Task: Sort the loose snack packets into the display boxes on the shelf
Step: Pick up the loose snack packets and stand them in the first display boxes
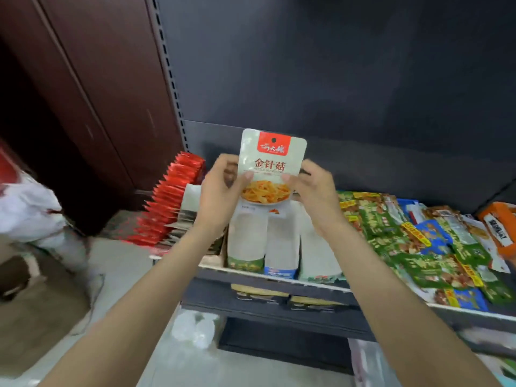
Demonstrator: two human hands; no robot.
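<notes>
- Down at the bottom edge, two bare forearms reach up and forward over a pale floor, with a crumpled clear plastic bag (192, 329) lying between them.
- Off to the left on that floor, a brown cardboard carton (33, 297) and a white-and-red sack (30, 210), both blurred.
- Next comes the dark metal shelf (279, 277), its white front lip running across; a lower tier beneath holds flat dark boxes (287, 298).
- On the shelf, straight under the hands, three pale display boxes (282, 241) stand side by side, green, blue and green at their fronts.
- Left of those, a long row of red packets (170, 196) stands on edge, with a row of grey ones just beside it.
- Right of the boxes, a loose heap of green and blue snack packets (413, 241) sprawls across the shelf, an orange packet (499, 227) at the far right.
- Now the hands: left hand (220, 191) and right hand (312, 191) pinch one pale snack packet (272, 166) by its side edges, thumbs on the front.
- It is held above the display boxes, clear of them, blocking the view of their rear ends.
- The packet stands upright, long axis vertical, red banner on top, printed face towards the camera.
- Behind it all, a dark back panel, a slotted upright and a reddish-brown cabinet (92, 88) at left.
</notes>
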